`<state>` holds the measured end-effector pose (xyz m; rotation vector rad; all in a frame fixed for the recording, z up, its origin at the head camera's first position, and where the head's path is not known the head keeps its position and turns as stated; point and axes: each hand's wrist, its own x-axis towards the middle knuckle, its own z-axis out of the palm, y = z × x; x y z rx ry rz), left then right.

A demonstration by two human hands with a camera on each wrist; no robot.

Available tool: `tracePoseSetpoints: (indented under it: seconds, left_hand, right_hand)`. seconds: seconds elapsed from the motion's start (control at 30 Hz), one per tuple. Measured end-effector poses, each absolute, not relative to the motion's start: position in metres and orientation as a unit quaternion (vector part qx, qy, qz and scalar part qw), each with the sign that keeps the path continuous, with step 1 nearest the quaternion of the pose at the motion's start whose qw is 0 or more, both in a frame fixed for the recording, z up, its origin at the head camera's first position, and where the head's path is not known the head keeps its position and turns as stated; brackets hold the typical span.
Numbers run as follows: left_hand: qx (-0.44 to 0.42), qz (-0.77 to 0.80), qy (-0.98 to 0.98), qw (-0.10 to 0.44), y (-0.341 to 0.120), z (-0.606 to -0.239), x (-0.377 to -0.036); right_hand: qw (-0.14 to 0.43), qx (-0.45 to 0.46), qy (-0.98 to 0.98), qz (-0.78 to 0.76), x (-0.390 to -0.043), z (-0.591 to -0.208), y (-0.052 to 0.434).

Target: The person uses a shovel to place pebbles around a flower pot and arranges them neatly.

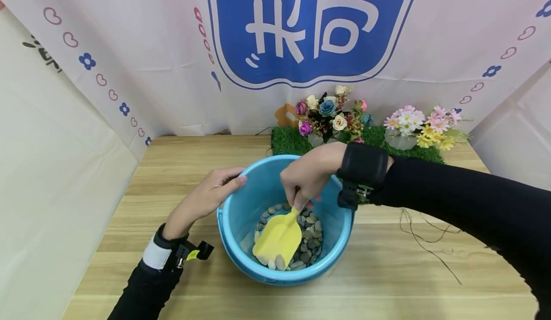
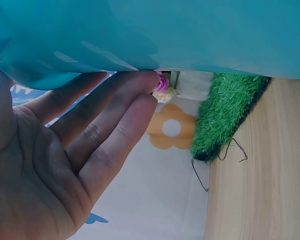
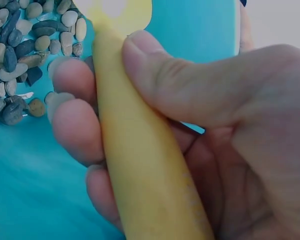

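A person's right hand grips a yellow scoop by its handle, fingers curled round it, inside a light-blue bucket on a wood-grain table. In the head view, the scoop slants down toward the near left of the bucket, its blade among the grey and tan pebbles on the bottom, several of them at the blade's near edge. The left hand pinches the bucket's rim at the far left, thumb over the edge and fingers outside. Black sleeves and wrist straps cover both forearms. Thin dark strands lie on the table to the right. On the far side, a mixed bouquet and, to its right, pink, white and yellow blossoms stand on a green grass mat before a pale printed cloth.

In the left wrist view, the left hand's fingers reach along the bucket's outer wall; its thumb is only partly in view. A corner of the mat and an orange printed flower show beyond.

In the right wrist view, the thumb presses one side of the scoop's handle while the fingertips close from the other, pebbles lying beyond them.
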<state>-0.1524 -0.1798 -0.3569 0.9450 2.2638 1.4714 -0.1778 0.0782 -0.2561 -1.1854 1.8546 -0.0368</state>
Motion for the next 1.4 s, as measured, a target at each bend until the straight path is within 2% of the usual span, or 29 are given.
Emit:
tracePoseSetpoints:
  seconds: [1.4]
  left_hand:
    - [0.329, 0.504, 0.788, 0.131, -0.179, -0.357, -0.153]
  right_hand:
    - [0.485, -0.484, 0.72, -0.109, -0.184, -0.238, 0.11]
